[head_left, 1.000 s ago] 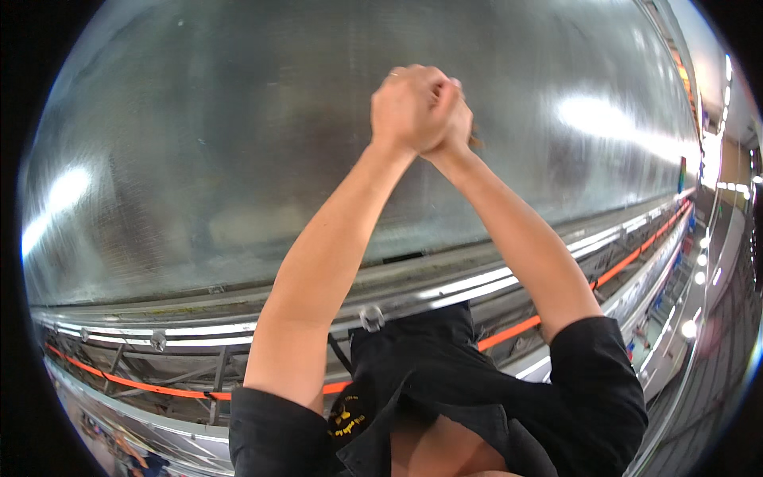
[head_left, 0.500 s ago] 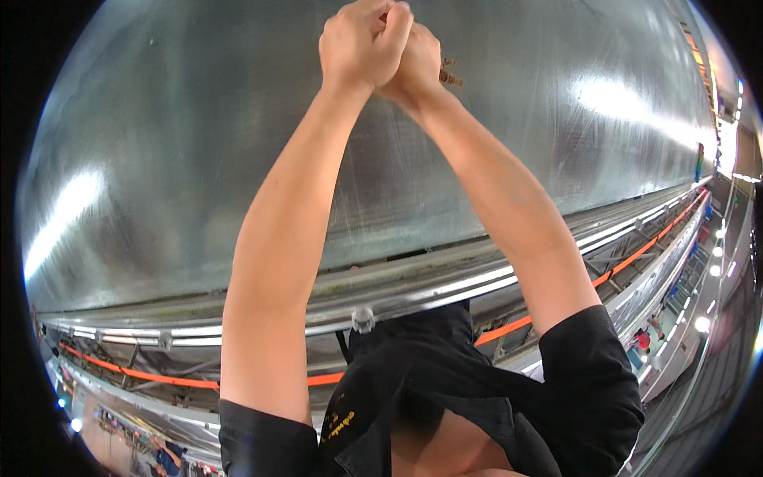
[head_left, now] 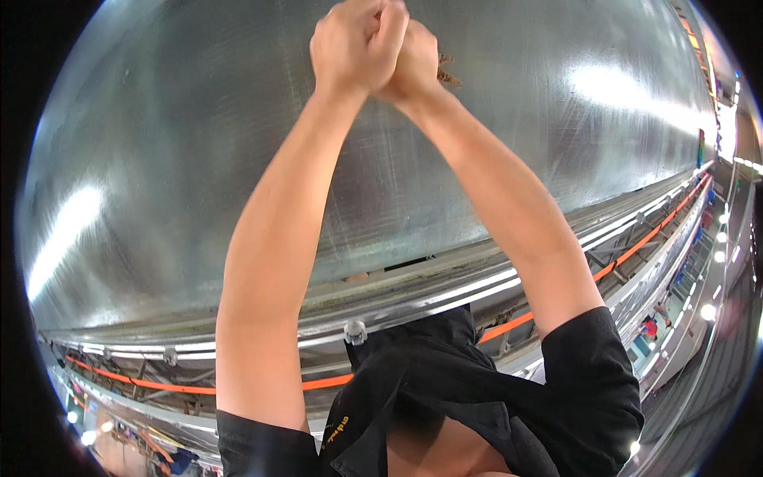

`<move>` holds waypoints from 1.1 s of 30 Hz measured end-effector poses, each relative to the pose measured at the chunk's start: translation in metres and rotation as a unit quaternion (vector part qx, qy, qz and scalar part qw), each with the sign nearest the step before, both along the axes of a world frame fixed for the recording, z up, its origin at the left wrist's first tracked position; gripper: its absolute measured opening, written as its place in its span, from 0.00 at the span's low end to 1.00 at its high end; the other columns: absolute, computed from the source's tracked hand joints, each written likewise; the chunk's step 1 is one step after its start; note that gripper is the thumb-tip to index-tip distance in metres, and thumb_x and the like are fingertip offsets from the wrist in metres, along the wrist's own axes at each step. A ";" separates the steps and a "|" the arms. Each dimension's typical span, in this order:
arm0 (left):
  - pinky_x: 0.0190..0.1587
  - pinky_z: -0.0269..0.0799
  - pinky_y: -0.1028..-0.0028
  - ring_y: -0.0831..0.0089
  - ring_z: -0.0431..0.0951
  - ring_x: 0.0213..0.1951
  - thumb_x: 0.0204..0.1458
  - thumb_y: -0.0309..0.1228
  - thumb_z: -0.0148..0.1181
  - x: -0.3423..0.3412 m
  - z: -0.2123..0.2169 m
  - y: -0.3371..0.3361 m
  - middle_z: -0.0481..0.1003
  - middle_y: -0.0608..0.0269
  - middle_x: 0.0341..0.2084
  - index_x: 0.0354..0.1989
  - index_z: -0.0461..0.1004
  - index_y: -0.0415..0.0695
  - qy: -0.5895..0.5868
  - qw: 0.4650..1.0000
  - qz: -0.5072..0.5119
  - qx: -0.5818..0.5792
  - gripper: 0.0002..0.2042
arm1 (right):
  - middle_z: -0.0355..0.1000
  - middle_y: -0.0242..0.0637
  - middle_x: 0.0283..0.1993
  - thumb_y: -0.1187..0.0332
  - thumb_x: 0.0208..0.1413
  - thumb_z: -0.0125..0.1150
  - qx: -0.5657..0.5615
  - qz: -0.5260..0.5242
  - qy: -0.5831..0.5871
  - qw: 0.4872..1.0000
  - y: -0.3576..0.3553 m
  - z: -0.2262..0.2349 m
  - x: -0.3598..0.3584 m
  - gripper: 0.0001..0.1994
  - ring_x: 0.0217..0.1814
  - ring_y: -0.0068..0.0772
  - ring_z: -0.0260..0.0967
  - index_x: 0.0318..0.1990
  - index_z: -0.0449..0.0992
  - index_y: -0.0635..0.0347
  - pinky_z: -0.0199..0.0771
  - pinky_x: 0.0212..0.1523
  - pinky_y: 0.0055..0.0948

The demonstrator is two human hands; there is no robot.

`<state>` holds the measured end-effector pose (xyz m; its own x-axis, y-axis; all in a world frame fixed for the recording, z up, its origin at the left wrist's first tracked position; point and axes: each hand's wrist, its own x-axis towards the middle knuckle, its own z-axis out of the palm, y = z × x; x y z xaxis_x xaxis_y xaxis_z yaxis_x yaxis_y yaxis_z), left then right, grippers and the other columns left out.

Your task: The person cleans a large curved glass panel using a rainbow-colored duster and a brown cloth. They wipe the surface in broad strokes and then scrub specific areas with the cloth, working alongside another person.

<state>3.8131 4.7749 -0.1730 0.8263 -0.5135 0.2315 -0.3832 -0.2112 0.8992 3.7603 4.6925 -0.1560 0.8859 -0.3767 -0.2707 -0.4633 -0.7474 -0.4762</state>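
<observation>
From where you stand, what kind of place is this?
Probably a factory or warehouse hall. A broad corrugated metal surface fills the view, long steel beams with orange rails run beside it, and rows of lamps line the far edge.

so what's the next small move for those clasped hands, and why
Probably ease the clasp apart. The left hand and right hand are pressed together at arm's length in front of the shiny metal sheet, and whether they hold anything is hidden; only a small brown bit shows beside the right hand.
</observation>
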 end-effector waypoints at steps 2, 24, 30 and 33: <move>0.36 0.76 0.64 0.59 0.82 0.30 0.60 0.37 0.59 -0.005 0.011 -0.011 0.81 0.55 0.25 0.29 0.81 0.43 0.027 1.000 0.003 0.013 0.12 | 0.80 0.42 0.44 0.62 0.49 0.67 -0.017 -0.026 -0.106 0.994 0.000 -0.013 -0.015 0.13 0.50 0.47 0.76 0.40 0.77 0.57 0.73 0.54 0.46; 0.44 0.76 0.64 0.57 0.83 0.39 0.63 0.37 0.53 -0.015 -0.012 -0.047 0.84 0.54 0.34 0.35 0.82 0.41 -0.028 0.995 -0.080 -0.043 0.14 | 0.77 0.35 0.39 0.58 0.48 0.66 -0.187 -0.041 -0.270 0.944 -0.032 -0.058 -0.032 0.12 0.48 0.41 0.72 0.38 0.78 0.50 0.67 0.50 0.40; 0.42 0.75 0.59 0.56 0.78 0.36 0.54 0.30 0.62 -0.163 0.015 0.111 0.80 0.57 0.33 0.29 0.78 0.47 -0.071 0.996 -0.052 -0.008 0.03 | 0.75 0.37 0.51 0.58 0.56 0.62 -0.135 -0.006 -0.158 0.978 0.123 -0.027 -0.188 0.16 0.60 0.40 0.67 0.50 0.78 0.51 0.63 0.65 0.43; 0.40 0.73 0.62 0.56 0.78 0.36 0.54 0.29 0.60 -0.197 0.030 0.173 0.79 0.56 0.31 0.28 0.76 0.44 -0.095 0.995 -0.015 -0.019 0.04 | 0.75 0.32 0.39 0.62 0.52 0.64 -0.116 0.052 -0.291 0.948 0.177 -0.017 -0.218 0.09 0.45 0.38 0.70 0.40 0.77 0.50 0.68 0.46 0.42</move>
